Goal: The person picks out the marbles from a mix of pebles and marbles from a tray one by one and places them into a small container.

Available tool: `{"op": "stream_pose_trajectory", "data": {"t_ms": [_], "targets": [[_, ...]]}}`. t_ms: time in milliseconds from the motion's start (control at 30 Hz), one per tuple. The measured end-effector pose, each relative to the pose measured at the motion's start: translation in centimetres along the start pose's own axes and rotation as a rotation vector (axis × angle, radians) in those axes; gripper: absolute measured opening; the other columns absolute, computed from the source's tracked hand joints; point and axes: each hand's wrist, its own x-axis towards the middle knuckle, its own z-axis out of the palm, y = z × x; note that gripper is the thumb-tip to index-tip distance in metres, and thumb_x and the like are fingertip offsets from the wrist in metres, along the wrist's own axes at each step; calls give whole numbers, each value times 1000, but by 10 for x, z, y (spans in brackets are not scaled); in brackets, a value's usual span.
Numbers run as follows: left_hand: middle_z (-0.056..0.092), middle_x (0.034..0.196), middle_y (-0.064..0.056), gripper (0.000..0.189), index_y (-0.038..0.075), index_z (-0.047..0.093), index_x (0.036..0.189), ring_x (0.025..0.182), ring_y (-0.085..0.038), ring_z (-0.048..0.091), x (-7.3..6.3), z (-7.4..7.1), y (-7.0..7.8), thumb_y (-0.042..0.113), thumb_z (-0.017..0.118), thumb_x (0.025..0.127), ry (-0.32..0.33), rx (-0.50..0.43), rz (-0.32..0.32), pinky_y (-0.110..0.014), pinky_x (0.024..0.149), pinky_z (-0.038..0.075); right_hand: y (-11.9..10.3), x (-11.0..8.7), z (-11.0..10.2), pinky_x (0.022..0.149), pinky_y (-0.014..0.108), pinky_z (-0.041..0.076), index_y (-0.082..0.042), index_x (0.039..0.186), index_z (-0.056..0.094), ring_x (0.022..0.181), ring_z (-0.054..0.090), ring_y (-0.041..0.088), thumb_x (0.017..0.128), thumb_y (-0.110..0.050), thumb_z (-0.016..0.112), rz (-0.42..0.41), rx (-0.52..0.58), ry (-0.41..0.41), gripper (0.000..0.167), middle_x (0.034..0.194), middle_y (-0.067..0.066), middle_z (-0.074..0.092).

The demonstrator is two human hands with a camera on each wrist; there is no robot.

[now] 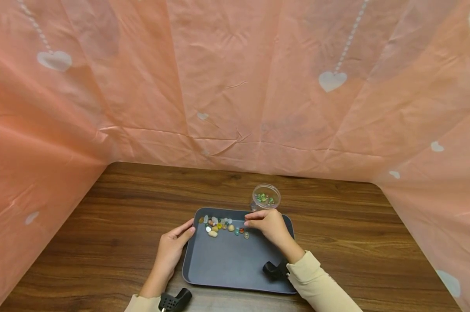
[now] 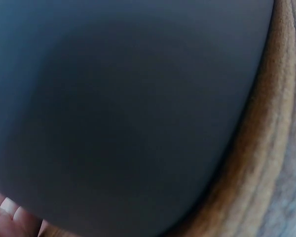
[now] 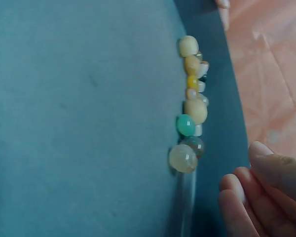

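Note:
A dark grey tray point(image 1: 231, 264) lies on the table, with a row of stones and beads along its back side. Among them are a cream stone point(image 3: 195, 111), a turquoise bead point(image 3: 186, 125) and a cloudy clear bead point(image 3: 183, 158). My left hand point(image 1: 170, 249) holds the tray's left rim with its thumb; its other fingers are partly hidden by the tray. Over the back right part of the tray is my right hand point(image 1: 271, 225), beside the right end of the row. Its thumb and fingertips stand slightly apart, and nothing shows between them.
Behind the tray's back right stands a round clear dish point(image 1: 267, 196) with several green beads in it. The wooden table point(image 1: 359, 242) is enclosed by a pink cloth point(image 1: 227, 86) with white hearts. A black wrist mount point(image 1: 273, 271) hangs over the tray's right side.

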Motion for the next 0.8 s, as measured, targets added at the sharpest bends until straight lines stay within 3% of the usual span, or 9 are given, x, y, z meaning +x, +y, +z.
{"op": "stream_pose_trajectory", "data": {"t_ms": [133, 333, 467, 633, 800], "targets": [[68, 128, -8, 37, 9, 70, 126, 115, -2, 61, 0, -1, 0, 24, 72, 92, 2, -8, -3, -12, 87, 48, 0, 0, 4, 65, 24, 51, -10, 87, 82, 79, 69, 10, 77, -14, 84, -34, -86, -37, 11, 83, 4, 79], [67, 129, -8, 40, 9, 69, 126, 122, -14, 59, 0, 0, -2, 28, 73, 91, 0, -3, -1, -13, 86, 49, 0, 0, 9, 61, 23, 48, -11, 82, 82, 70, 64, 4, 75, -17, 86, -9, -109, -85, 10, 77, 2, 78], [68, 129, -9, 39, 9, 69, 126, 121, -12, 60, 0, 0, -2, 27, 73, 91, 0, -9, 0, -13, 86, 49, -1, -1, 10, 60, 22, 48, -10, 81, 82, 70, 64, 4, 73, -15, 87, -11, -113, -86, 10, 77, 3, 78], [68, 129, -7, 37, 10, 69, 126, 120, -8, 60, -1, 0, 0, 24, 72, 92, -5, -16, -8, -13, 86, 49, -2, -2, 13, 57, 20, 47, -9, 79, 82, 69, 64, 4, 72, -13, 87, -40, -145, -83, 10, 76, 4, 78], [66, 130, -11, 39, 7, 68, 127, 124, -17, 58, -1, 1, 2, 25, 72, 92, -13, -27, 1, -12, 85, 49, -3, -2, 16, 57, 20, 50, -9, 80, 82, 72, 68, 9, 73, -12, 86, -106, -210, -88, 9, 75, 4, 78]]}}
